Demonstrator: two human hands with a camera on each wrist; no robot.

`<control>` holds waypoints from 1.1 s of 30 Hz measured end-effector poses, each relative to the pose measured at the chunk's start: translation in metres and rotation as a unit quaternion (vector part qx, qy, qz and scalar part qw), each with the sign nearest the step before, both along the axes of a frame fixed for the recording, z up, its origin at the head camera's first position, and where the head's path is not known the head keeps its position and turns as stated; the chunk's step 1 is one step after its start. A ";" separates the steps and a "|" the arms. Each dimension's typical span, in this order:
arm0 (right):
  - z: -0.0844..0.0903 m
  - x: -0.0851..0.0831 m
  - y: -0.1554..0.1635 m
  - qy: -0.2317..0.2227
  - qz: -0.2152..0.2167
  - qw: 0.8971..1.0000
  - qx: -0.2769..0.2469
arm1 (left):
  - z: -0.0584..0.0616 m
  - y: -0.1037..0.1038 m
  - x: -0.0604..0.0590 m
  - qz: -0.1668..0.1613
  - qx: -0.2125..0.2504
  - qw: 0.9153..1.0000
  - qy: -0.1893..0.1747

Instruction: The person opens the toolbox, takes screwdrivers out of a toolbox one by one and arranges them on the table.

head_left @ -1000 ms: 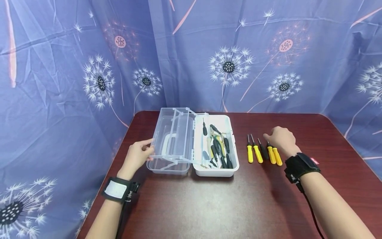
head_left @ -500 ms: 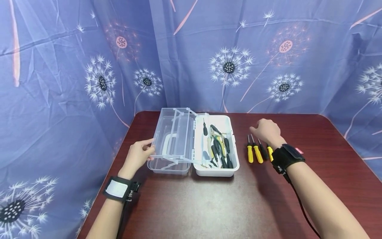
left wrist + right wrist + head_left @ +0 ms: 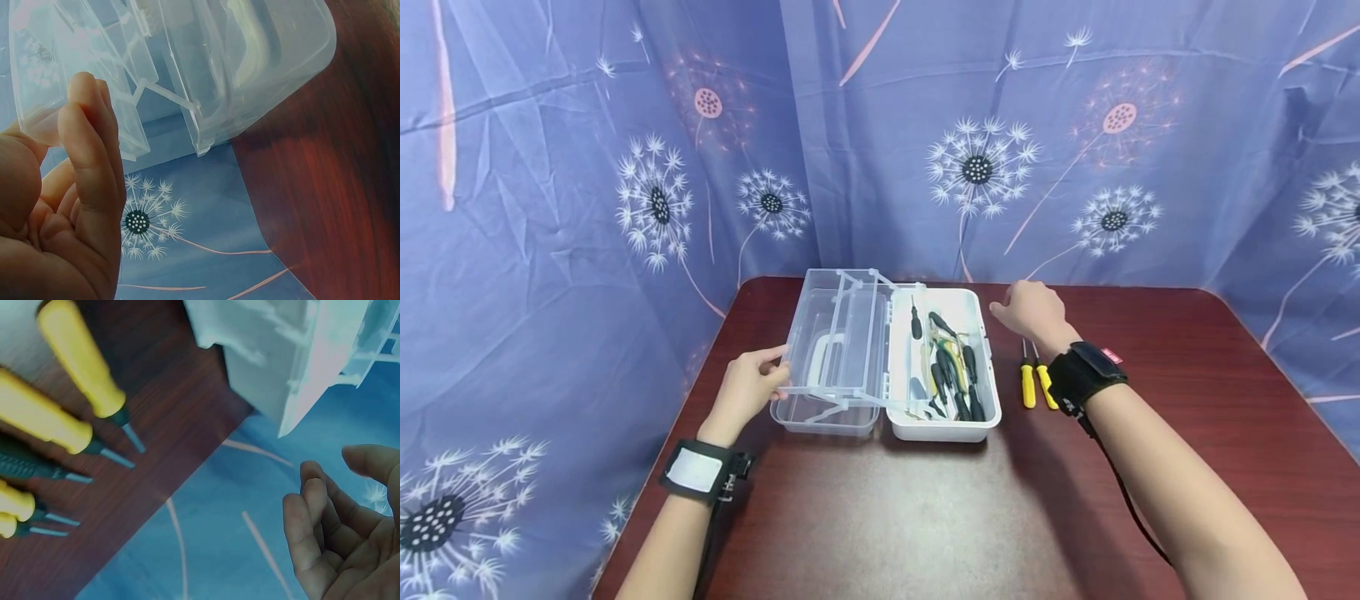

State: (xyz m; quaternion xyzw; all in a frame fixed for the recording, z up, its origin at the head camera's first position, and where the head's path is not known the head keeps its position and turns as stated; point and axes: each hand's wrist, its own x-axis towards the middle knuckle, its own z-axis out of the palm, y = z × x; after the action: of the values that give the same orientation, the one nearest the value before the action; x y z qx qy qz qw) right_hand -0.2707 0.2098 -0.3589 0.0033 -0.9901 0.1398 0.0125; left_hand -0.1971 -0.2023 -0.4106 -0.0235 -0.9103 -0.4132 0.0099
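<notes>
My left hand [image 3: 747, 387] pinches the outer edge of the clear tray [image 3: 801, 333] of an opened toolbox, thumb and fingers on either side of the plastic. In the left wrist view that tray [image 3: 47, 94] hangs on folding arms. To its right is the white toolbox base [image 3: 943, 432], filled with pliers [image 3: 955, 371] and several dark-handled tools. My right hand [image 3: 1033, 312] hovers just right of the base, fingers loosely bent and holding nothing. Beneath its wrist lie yellow-handled screwdrivers [image 3: 1028, 387]. The right wrist view shows several, including a black-handled screwdriver [image 3: 31, 459].
Under the tray lies the clear lid [image 3: 823, 427] with a white carrying handle [image 3: 823, 362]. A small red tag [image 3: 1111, 356] sits on the dark red tabletop [image 3: 1210, 375]. Blue dandelion-print fabric [image 3: 880, 167] hangs behind the table and along its left side.
My right hand has moved left, from over the right-hand screwdrivers to beside the toolbox base, holding nothing throughout. The left hand keeps its pinch on the tray.
</notes>
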 end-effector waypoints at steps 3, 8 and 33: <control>0.001 -0.003 -0.011 0.007 0.008 1.000 0.001 | 0.000 0.000 0.000 0.006 0.006 1.000 -0.005; 0.003 -0.005 -0.031 0.016 0.032 0.999 0.001 | -0.001 0.000 0.000 0.006 0.008 1.000 -0.007; 0.009 -0.014 -0.107 0.016 0.090 0.995 0.028 | -0.003 0.001 0.000 0.004 0.022 1.000 0.007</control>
State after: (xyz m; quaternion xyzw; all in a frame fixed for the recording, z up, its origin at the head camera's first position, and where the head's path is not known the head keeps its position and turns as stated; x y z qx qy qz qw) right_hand -0.2847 0.1030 -0.3500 0.0951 -0.9890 0.1120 0.0157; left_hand -0.1970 -0.2016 -0.4131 -0.0224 -0.9011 -0.4326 0.0181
